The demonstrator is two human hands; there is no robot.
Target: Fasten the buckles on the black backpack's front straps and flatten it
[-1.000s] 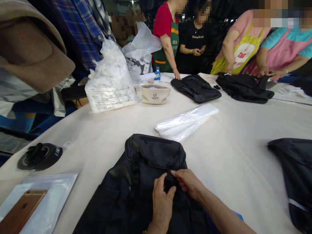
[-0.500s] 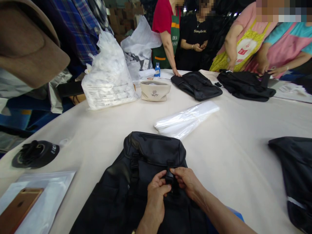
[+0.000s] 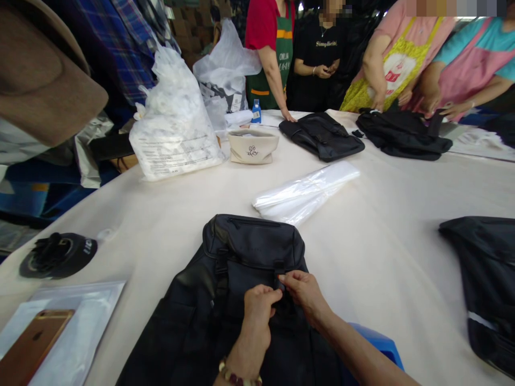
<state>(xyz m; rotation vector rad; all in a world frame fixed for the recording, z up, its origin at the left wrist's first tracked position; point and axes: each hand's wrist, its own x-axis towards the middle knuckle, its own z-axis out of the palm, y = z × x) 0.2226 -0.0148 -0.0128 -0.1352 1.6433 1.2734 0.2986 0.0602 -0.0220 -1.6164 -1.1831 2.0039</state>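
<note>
Two hands (image 3: 257, 311) (image 3: 304, 294) pinch one backpack strap (image 3: 279, 267) — apparently.

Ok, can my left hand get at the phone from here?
Probably yes: the phone lies uncovered on a plastic sleeve, with nothing tall between, though your left hand would first have to leave the strap of the black backpack.

Smooth, leather-like, softly shining, that was the backpack's flap (image 3: 253, 244)! Glossy, wrinkled plastic flashed from the wrappers (image 3: 308, 192), the tabletop (image 3: 193, 198) ran matt, the phone's back (image 3: 36, 343) looked metallic and satin-smooth, and my bracelet's beads (image 3: 240, 381) gleamed.
</note>
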